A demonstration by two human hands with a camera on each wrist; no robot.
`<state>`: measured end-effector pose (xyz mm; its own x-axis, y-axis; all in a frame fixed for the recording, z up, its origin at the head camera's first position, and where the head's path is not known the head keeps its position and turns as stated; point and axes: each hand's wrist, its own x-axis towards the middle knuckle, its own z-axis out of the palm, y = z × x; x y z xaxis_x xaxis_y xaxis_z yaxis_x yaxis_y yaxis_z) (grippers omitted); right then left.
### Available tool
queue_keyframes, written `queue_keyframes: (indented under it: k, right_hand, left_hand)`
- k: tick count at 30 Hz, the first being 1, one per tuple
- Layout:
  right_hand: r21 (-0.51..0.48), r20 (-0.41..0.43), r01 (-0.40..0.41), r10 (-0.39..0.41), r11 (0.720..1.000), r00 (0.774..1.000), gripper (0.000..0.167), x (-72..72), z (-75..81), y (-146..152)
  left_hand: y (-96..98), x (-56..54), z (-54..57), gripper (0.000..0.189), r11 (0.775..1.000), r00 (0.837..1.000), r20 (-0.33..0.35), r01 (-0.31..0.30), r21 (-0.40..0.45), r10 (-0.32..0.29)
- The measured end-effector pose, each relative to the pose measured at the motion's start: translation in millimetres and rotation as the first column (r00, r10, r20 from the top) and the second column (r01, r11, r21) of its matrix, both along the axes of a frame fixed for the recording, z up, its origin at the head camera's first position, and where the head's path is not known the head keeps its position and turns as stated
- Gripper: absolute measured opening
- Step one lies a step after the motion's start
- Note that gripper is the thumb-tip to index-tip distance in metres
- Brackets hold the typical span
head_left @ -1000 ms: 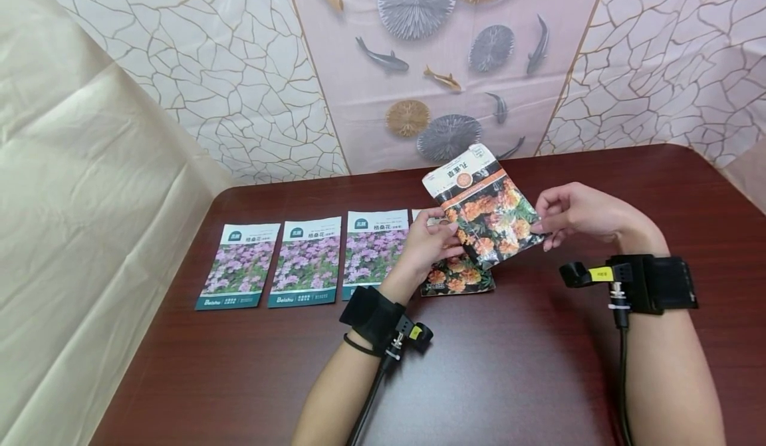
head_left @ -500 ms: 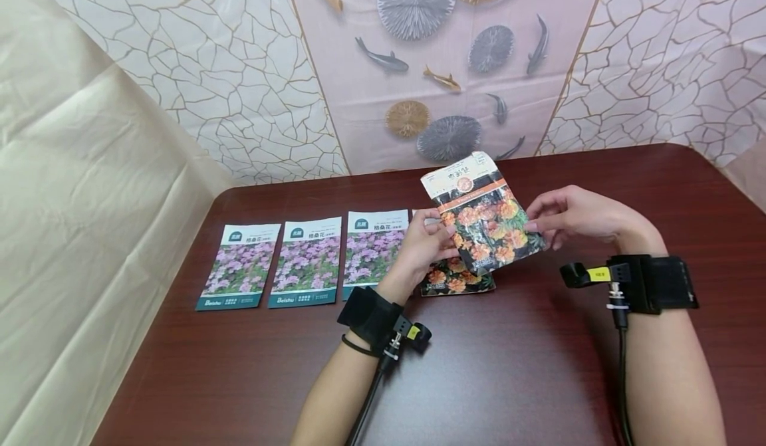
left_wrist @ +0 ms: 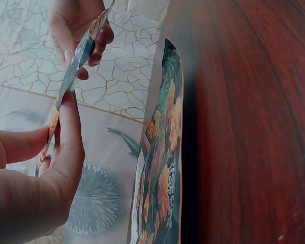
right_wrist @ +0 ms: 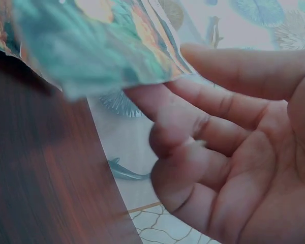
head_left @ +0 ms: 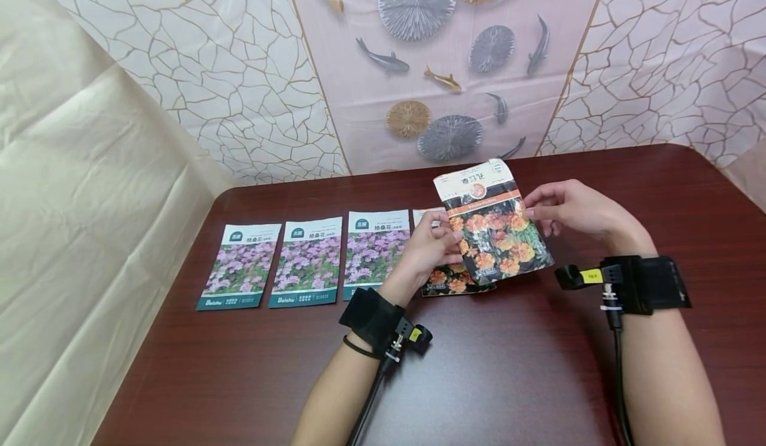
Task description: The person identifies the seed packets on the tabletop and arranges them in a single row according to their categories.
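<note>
A marigold seed packet [head_left: 503, 236], white at the top with orange flowers on black, is held tilted above the table between both hands. My left hand [head_left: 426, 246] pinches its left edge, thumb on one face and fingers on the other, as the left wrist view shows. At the right edge my right hand [head_left: 577, 212] pinches it with thumb and fingertips; in the right wrist view fingers [right_wrist: 168, 122] curl beneath it. A second marigold packet [head_left: 449, 281] lies on the table under the held one, partly hidden by it and the left hand.
Left of the hands, three purple-flower seed packets lie in a row: a far-left packet [head_left: 242, 266], a middle packet [head_left: 306, 263] and a right packet [head_left: 377, 250], partly behind the left hand. The table [head_left: 239, 373] is dark red wood, with a patterned cloth [head_left: 371, 120] behind it.
The held marigold packet has turned straighter and come down slightly toward me. My right hand has slid up along its right edge. The left hand keeps its grip; the packets on the table have not moved.
</note>
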<state>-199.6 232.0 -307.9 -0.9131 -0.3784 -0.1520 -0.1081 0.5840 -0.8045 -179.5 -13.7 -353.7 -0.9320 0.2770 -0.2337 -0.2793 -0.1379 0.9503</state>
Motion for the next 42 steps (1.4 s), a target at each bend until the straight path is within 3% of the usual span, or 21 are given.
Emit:
queue_keyframes:
  k: [17,25,31,37,42]
  right_hand:
    - [-0.094,0.010,0.022,-0.022,0.995,1.000,0.014,-1.5,-7.1,-2]
    - [-0.125,0.049,0.122,-0.117,0.985,0.992,0.011,-3.4,-9.8,10]
    - [-0.126,0.054,0.215,-0.209,0.968,0.976,0.010,-4.6,-17.0,26]
    - [-0.182,0.115,0.260,-0.241,0.948,0.964,0.010,-5.7,-25.6,38]
    - [-0.144,0.144,0.234,-0.213,0.961,0.966,0.013,-8.1,-30.3,46]
  left_hand:
    - [1.3,0.8,-0.1,0.029,1.000,1.000,0.003,0.005,-0.027,-0.005]
    - [0.8,-1.0,-2.1,0.042,0.999,1.000,-0.009,0.026,0.020,-0.026]
    - [-1.5,-1.3,-2.6,0.039,1.000,0.999,-0.040,0.012,0.012,-0.012]
    - [-5.0,-1.1,-1.9,0.038,1.000,0.999,-0.053,-0.011,-0.007,0.011]
    - [-9.3,-2.5,-1.7,0.038,0.999,0.999,-0.052,-0.018,-0.035,0.016]
